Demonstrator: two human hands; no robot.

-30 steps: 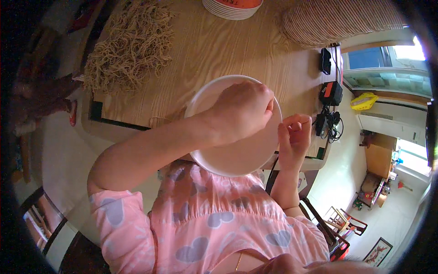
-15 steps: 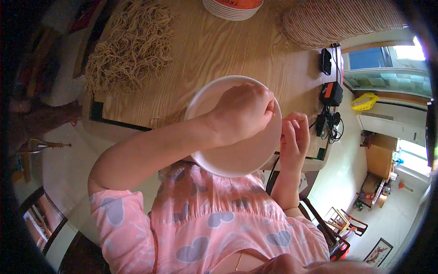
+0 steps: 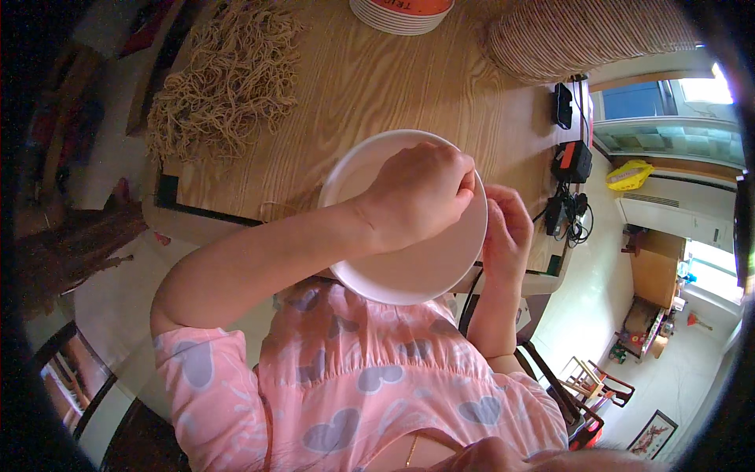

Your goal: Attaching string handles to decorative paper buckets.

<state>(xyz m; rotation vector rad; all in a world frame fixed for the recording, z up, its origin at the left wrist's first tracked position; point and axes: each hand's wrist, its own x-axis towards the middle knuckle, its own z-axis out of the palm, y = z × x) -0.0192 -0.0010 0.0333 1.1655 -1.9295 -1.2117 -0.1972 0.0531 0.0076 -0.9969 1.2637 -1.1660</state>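
1. White bowl (image 3: 413, 271): at the desk's (image 3: 338, 86) near edge.
2. Left hand (image 3: 421, 193): over the bowl, curled into a fist; cannot tell what it holds.
3. Right hand (image 3: 507, 228): just beside the bowl's right rim, fingers half bent; any hold is unclear.

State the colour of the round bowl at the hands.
The bowl is white, best seen in the head view.

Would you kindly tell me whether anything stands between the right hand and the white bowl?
Nothing visible does: the right hand is just right of the white bowl; whether they touch is unclear. The left hand is over the bowl, not between them.
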